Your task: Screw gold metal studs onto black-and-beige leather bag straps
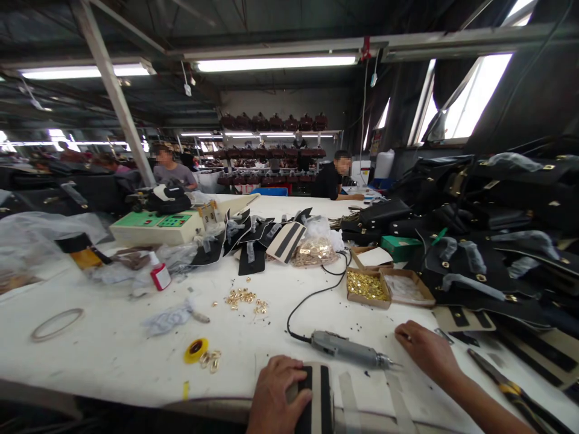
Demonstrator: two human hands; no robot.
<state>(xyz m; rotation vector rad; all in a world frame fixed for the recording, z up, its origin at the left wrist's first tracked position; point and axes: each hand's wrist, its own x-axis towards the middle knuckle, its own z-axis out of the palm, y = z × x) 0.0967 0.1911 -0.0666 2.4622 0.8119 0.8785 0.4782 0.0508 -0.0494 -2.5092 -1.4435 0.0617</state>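
Observation:
At the front edge of the table, my left hand (281,389) grips a bag piece striped in black and beige (324,392), its thumb and fingers lying over the left side. My right hand (424,345) rests low at the tabletop with fingers curled together in a pinch; whatever they hold is hidden or too small to name. Between the hands lies a grey electric screwdriver (348,348), bit pointing right, its black cord running back. Pliers with yellow-and-black handles (511,386) are beside my right forearm.
Small gold fittings (244,297) are scattered mid-table. Behind are a box of gold hardware (367,286), a box of clear pieces (404,287), a red bottle (160,272) and a yellow tape roll (196,350). Black bags (479,259) pile up at right; a co-worker (332,178) sits beyond.

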